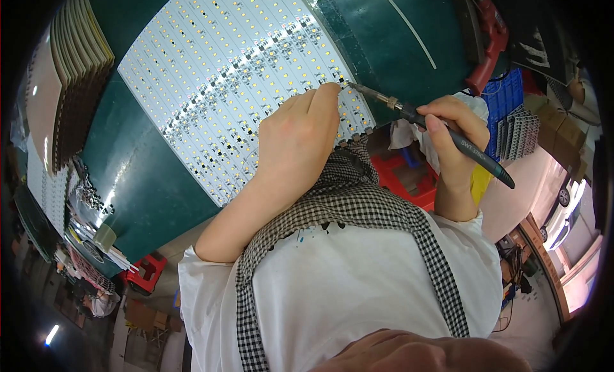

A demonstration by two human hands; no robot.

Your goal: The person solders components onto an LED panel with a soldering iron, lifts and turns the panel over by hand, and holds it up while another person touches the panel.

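A large white panel of LED circuit boards (217, 65), dotted with rows of small yellow chips and dark parts, lies on the green table. My left hand (294, 138) rests on its near right part, fingers curled and pressed together at the right edge. Whatever those fingers pinch, if anything, is hidden. In my right hand (457, 135) is a soldering iron (483, 158) with a dark handle, gripped like a pen. Its metal tip points left and meets the panel's right edge, right beside my left fingertips. Whether the tip touches a joint is too small to tell.
A tall stack of boards (83, 58) stands at the left on the green table (150, 180). A thin pale strip (409, 30) lies at the far right, near a red tool-like object (491, 42). Blue crates (505, 103) and a red stool (409, 180) are to the right.
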